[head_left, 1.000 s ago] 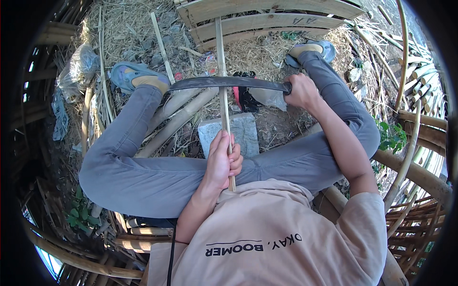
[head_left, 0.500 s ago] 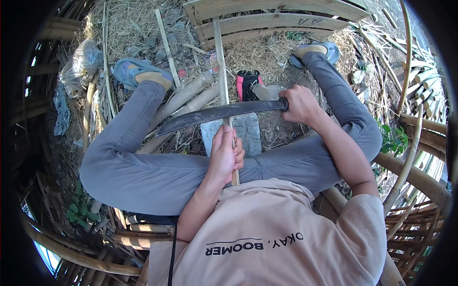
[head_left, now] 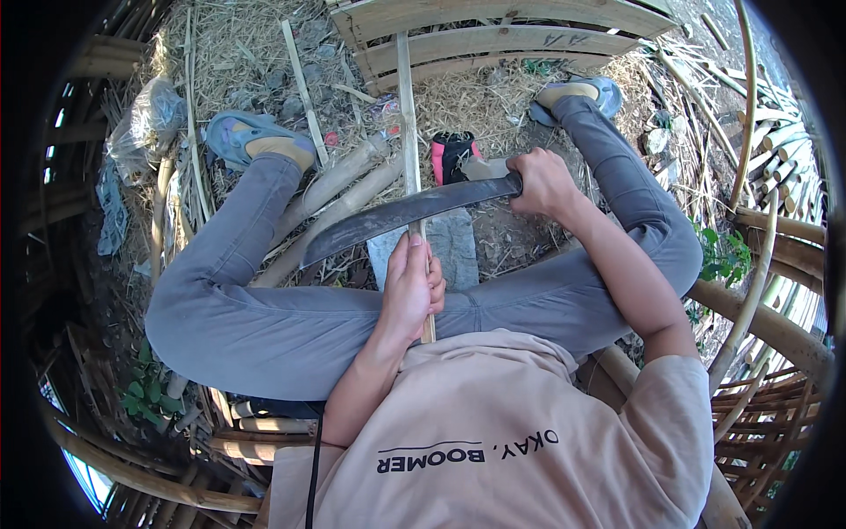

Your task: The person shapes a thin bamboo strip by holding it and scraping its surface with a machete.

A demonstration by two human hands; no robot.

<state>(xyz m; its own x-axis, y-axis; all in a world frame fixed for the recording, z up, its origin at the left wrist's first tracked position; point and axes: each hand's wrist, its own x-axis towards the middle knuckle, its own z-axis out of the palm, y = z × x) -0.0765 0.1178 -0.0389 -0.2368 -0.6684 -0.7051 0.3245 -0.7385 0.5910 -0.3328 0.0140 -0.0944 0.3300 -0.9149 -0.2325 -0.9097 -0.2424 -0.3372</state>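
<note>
1. the step in hand, as i judge, is working the long pale strip [head_left: 406, 106] with the curved blade [head_left: 370, 222]; the blade lies across the strip just beyond the left hand [head_left: 411, 282], but if its edge touches, i cannot tell.
2. the left hand is closed around the strip near its lower end; the right hand [head_left: 548, 181] is wrapped around the blade's handle.
3. the strip runs above the grey block [head_left: 454, 247], toward the slatted wooden frame [head_left: 502, 42].
4. a next stroke would call, in my judgement, for a firm left hold, with the thumb kept clear of the edge.
5. i count two hands, one blade, one held strip, one block, one frame and two shoes [head_left: 231, 144].
</note>
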